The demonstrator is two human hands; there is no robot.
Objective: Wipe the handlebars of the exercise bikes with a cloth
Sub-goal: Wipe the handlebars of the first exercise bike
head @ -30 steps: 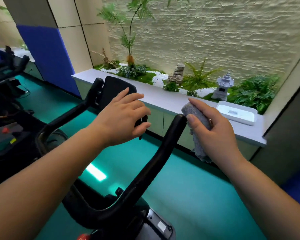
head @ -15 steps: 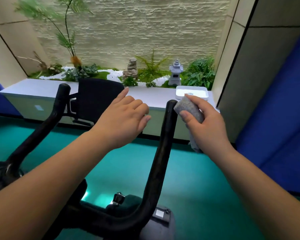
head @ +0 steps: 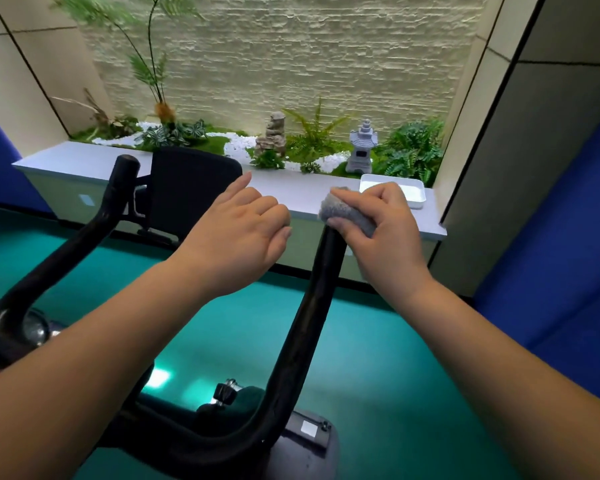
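teal floor [head: 378, 341], grey ledge [head: 302, 194], stone wall [head: 309, 57]

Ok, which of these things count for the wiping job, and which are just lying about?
For the job:
grey cloth in the right hand
right handlebar
left handlebar
left hand, holding nothing

Lying about:
white tray
stone lantern
rock ornament
ferns

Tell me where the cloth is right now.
In the head view the grey cloth sits right of centre, gripped by the right hand over the tip of the right handlebar.
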